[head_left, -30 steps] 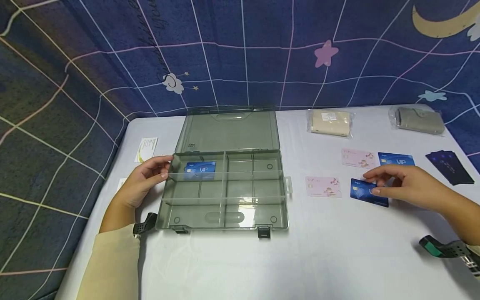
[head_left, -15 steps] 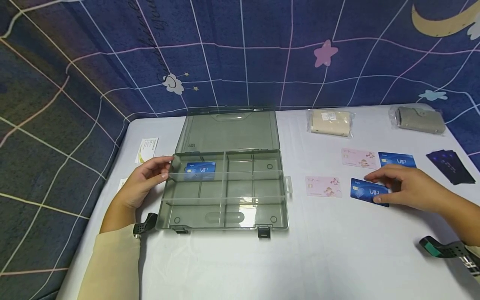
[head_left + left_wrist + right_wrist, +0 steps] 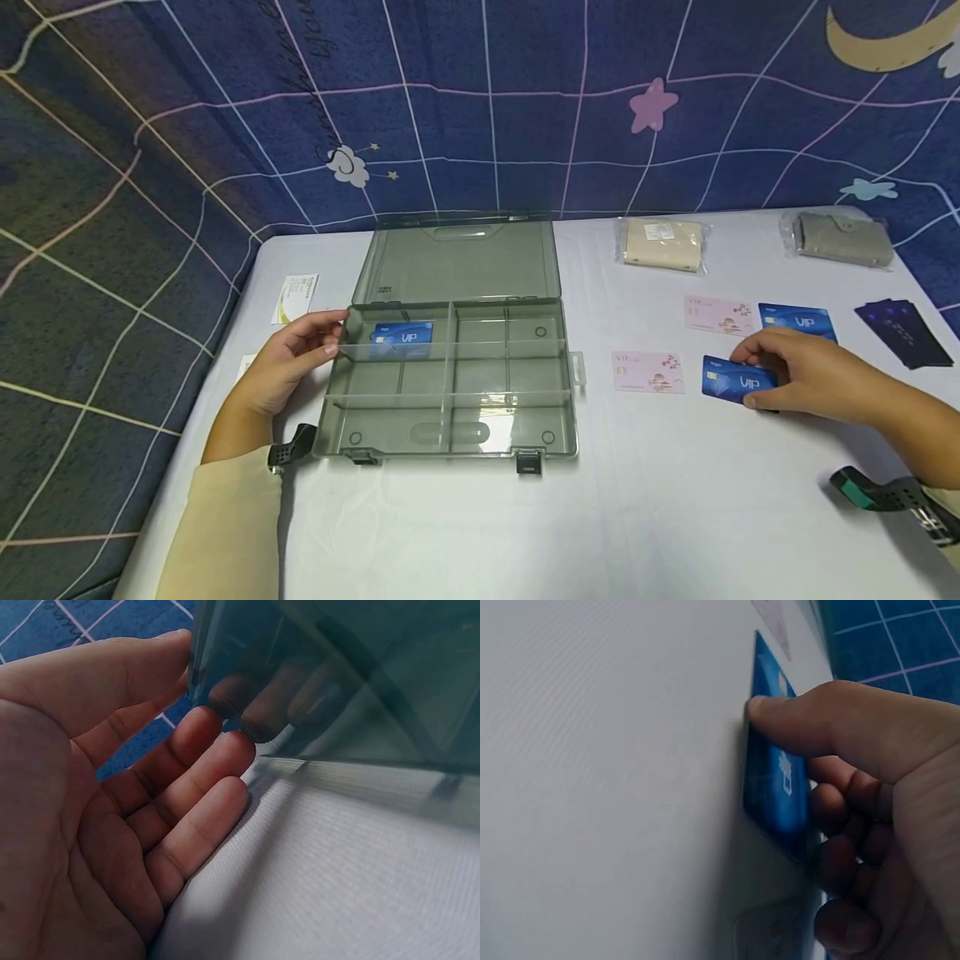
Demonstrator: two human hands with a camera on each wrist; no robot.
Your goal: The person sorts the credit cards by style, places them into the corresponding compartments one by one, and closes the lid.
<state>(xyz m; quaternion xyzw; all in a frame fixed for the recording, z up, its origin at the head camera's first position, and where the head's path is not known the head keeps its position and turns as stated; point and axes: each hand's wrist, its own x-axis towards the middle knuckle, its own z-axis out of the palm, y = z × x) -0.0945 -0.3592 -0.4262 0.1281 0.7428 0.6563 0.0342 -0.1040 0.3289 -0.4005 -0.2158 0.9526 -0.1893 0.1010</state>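
Between thumb and fingers, my right hand point(image 3: 817, 371) grips a blue VIP card point(image 3: 733, 380) by its long edges at the right of the table. The right wrist view has the thumb on one edge of the card point(image 3: 776, 772), fingers at the other. My left hand point(image 3: 296, 358) rests its fingertips on the left wall of a grey see-through divider box point(image 3: 390, 427). Loosely bent fingers point(image 3: 202, 814) touch the box side point(image 3: 360, 697) in the left wrist view. In the box's back left compartment lies another blue VIP card point(image 3: 405, 336). The box lid point(image 3: 457, 262) is folded back.
Two pink VIP cards, one front point(image 3: 648, 372) and one behind point(image 3: 717, 315), lie beside a blue card point(image 3: 797, 319). Dark cards point(image 3: 905, 333) are fanned at far right. Bagged beige point(image 3: 663, 245) and grey point(image 3: 842, 239) pouches sit behind. White cards point(image 3: 296, 298) lie left.
My right thumb has slid from the front card's face to its near edge, and the fingers now pinch the card. The left hand and the box stay put.
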